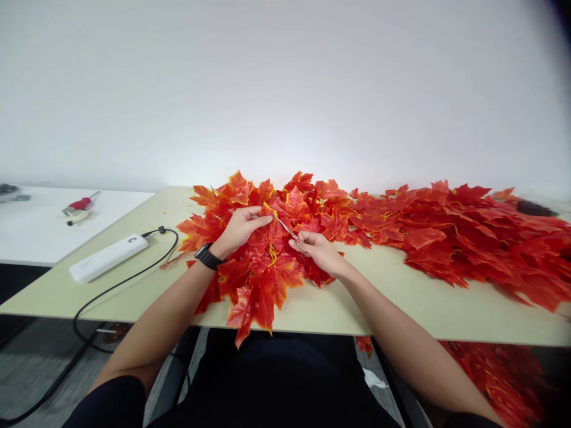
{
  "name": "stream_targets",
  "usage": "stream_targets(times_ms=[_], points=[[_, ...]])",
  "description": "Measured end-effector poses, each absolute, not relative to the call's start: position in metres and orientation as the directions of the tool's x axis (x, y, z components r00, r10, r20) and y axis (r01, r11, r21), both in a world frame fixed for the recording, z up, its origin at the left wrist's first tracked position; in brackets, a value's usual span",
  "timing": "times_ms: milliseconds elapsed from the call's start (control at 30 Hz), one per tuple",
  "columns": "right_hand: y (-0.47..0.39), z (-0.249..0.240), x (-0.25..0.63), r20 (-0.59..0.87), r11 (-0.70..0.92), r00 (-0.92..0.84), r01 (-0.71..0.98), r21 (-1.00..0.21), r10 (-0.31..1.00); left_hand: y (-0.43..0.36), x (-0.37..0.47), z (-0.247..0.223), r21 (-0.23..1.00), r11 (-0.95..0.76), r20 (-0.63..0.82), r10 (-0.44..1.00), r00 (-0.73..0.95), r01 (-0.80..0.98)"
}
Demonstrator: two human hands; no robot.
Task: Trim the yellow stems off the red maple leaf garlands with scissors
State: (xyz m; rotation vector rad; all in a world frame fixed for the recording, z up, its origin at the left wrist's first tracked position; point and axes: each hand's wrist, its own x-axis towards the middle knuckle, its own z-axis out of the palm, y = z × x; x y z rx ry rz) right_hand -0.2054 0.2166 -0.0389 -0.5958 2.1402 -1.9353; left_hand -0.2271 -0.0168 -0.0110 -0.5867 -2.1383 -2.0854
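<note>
A heap of red-orange artificial maple leaves [276, 285] with yellow edges and stems lies in front of me, some hanging over the table's front edge. Above it my left hand [243, 227], with a dark watch on the wrist, pinches a leaf with a yellow stem [269, 209] between thumb and fingers. My right hand [314, 248] is closed on a slim, shiny metal tool [292, 232], which looks like scissors or tweezers. The tool slants up to the left, its tip close to the stem by my left fingertips.
More red leaves [464, 238] are piled along the pale table [339, 309] to the right, and others [499, 374] lie below it. At left are a white device [109, 257] with a black cable [120, 282] and a white table [35, 226] bearing a red-and-cream object [79, 209].
</note>
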Motion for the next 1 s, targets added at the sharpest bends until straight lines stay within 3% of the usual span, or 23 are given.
stream_targets(times_ms=[300, 1000], points=[[0.2181, -0.0354, -0.2056, 0.104, 0.103, -0.895, -0.164, -0.981, -0.434, -0.0194, -0.2290, -0.0118, 0.970, -0.074, 0.243, 0.230, -0.942, 0.232], [0.2188, -0.0363, -0.2046, 0.075, 0.070, -0.890, -0.119, -0.990, -0.450, -0.0162, -0.2338, -0.0191, 0.955, -0.238, 0.228, 0.204, -0.952, 0.177]])
